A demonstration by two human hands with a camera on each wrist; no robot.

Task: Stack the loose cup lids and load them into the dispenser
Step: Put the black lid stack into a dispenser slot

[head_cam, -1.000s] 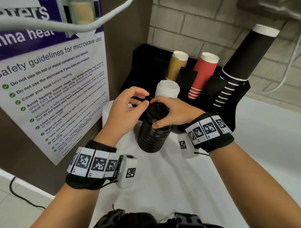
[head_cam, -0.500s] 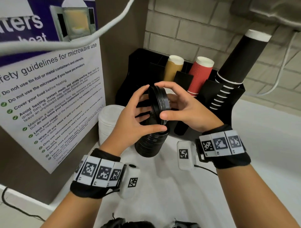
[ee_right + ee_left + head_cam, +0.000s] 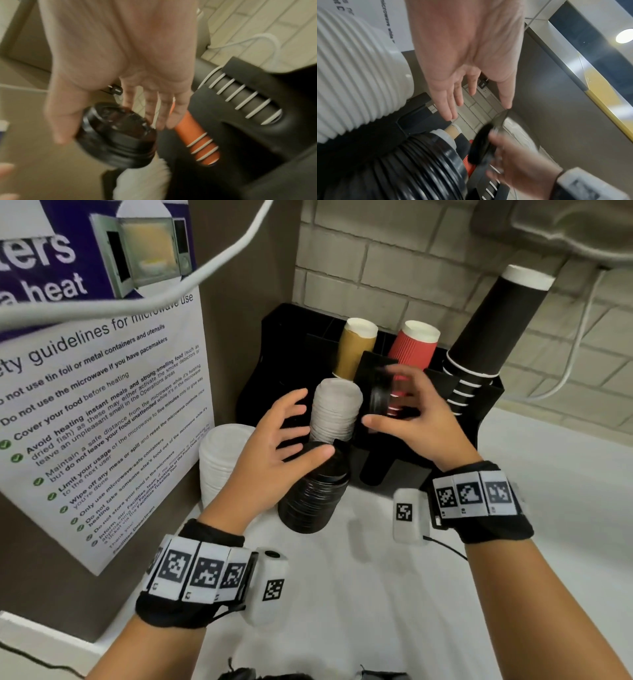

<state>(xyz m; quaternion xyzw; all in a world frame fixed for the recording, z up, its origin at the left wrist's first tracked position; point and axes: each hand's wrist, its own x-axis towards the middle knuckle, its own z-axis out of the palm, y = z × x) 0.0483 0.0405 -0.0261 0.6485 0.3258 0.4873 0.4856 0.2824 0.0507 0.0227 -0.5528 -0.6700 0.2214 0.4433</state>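
Observation:
My right hand (image 3: 394,412) grips a short stack of black lids (image 3: 380,397) on edge, in front of the black dispenser (image 3: 479,402); in the right wrist view the thumb and fingers clamp these black lids (image 3: 118,134). A tall stack of black lids (image 3: 315,494) stands on the white counter. Above it hovers my left hand (image 3: 291,436), fingers spread and holding nothing, as the left wrist view (image 3: 476,106) confirms. A stack of white lids (image 3: 335,409) sits in the dispenser's front slot. Another white lid stack (image 3: 219,463) stands by the poster.
The dispenser holds a tan cup stack (image 3: 354,347), a red cup stack (image 3: 414,347) and a long black cup stack (image 3: 493,326). A microwave poster (image 3: 102,405) covers the left wall. A brick wall (image 3: 411,268) rises behind. White cables hang overhead and at right.
My right hand has carried the short black lid stack up and right toward the dispenser. My left hand has let go of it and spread open over the tall stack.

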